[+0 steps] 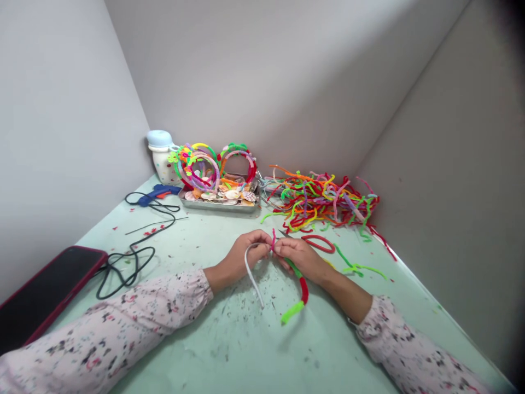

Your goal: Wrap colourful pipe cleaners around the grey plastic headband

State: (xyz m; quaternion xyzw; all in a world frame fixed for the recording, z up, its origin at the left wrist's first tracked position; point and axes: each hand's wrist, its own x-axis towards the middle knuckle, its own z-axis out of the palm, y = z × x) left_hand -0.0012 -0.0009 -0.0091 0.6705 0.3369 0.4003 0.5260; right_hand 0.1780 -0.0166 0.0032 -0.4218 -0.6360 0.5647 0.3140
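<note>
My left hand (245, 256) pinches a thin white headband (251, 277), whose bare end curves down below the fingers. The other end of the headband hangs beneath my right hand (302, 255), wrapped in green and red pipe cleaner (304, 290) with a bright green tip. Between the two hands a short pink pipe cleaner (273, 236) sticks up at the band, pinched by the right fingertips. Both hands are closed and nearly touching. The fingers hide the middle of the band. Just behind the right hand lie scissors with red handles (320, 244).
A metal tray (221, 206) holds seashells and several decorated headbands. Right of it is a tangled pile of pipe cleaners (324, 200). A white bottle (162, 161), blue glue gun (158, 192), black cord (132, 246) and phone (53, 290) are on the left. Walls enclose the table.
</note>
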